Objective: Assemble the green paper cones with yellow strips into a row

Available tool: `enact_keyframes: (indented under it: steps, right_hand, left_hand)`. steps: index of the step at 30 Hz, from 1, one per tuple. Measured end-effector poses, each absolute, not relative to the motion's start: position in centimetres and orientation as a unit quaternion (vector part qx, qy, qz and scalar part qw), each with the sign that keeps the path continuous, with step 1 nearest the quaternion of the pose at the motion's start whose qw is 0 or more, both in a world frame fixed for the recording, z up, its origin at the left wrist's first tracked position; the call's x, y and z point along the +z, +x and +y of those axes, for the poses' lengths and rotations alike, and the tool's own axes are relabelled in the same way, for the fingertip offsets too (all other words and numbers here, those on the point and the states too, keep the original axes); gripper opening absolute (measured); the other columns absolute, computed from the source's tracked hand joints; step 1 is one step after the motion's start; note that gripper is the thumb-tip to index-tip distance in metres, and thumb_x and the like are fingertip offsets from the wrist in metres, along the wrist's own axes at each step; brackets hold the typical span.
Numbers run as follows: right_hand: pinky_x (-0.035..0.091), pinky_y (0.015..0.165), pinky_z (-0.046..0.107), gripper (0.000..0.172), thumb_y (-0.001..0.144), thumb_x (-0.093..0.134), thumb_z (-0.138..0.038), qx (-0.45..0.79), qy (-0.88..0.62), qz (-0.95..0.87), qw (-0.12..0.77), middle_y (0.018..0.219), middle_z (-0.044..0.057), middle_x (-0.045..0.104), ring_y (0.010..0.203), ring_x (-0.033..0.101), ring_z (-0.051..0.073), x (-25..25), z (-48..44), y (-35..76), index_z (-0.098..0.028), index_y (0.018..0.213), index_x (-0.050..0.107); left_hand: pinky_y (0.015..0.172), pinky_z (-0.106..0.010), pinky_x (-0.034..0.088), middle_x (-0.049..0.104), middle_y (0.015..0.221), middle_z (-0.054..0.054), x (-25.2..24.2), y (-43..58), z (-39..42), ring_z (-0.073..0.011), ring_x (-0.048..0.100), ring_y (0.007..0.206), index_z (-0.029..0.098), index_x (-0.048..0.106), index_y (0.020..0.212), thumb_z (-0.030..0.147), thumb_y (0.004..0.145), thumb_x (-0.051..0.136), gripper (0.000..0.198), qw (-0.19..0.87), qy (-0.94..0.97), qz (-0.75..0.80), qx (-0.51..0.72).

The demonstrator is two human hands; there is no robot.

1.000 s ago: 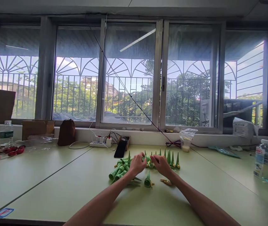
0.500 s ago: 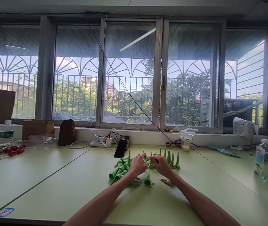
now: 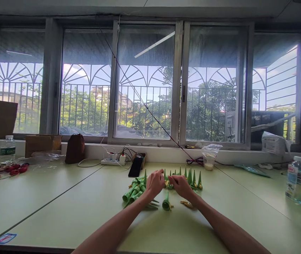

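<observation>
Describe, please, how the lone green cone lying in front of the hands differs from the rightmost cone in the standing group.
The lone cone lies on its side, while the rightmost cone stands point up. The lone cone's open mouth faces the camera; the rightmost cone's wide end faces down. Both are green and tapered, with yellow showing near the wide end.

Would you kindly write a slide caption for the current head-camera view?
Left hand and right hand close together among green cones on a pale table, before a row of windows.
</observation>
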State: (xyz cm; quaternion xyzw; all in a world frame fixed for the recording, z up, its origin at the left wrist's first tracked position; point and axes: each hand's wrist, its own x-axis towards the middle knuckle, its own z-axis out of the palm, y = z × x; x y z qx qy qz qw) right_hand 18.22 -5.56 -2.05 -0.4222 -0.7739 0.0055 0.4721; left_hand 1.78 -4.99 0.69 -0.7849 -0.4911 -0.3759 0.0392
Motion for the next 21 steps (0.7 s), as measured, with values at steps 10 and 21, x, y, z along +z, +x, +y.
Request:
enact_keyframes:
  steps: [10, 21]
  right_hand:
    - [0.023, 0.053, 0.024, 0.058, 0.096, 0.032, -0.053, 0.002, -0.432, -0.776, 0.460, 0.050, -0.002, 0.044, 0.050, 0.034, 0.010, -2.1, -5.7, 18.1, -0.015, 0.057, 0.054]
    - [0.022, 0.052, 0.024, 0.050, 0.095, 0.037, -0.046, 0.021, -0.413, -0.779, 0.471, 0.050, -0.003, 0.040, 0.050, 0.033, 0.009, -2.1, -5.8, 18.0, -0.016, 0.056, 0.049]
  left_hand:
    - [0.072, -0.031, 0.045, 0.071, 0.091, -0.012, -0.9, 1.6, -4.2, -0.0245, 0.066, 0.086, 0.017, 0.069, 0.087, 0.021, 0.085, 0.043, 0.027, 0.016, -0.829, -0.529, -0.183]
    - [0.069, -0.026, 0.041, 0.068, 0.093, -0.009, -0.3, 1.4, -4.1, -0.0206, 0.064, 0.085, 0.020, 0.068, 0.091, 0.034, 0.092, 0.043, 0.028, 0.056, -0.807, -0.523, -0.270]
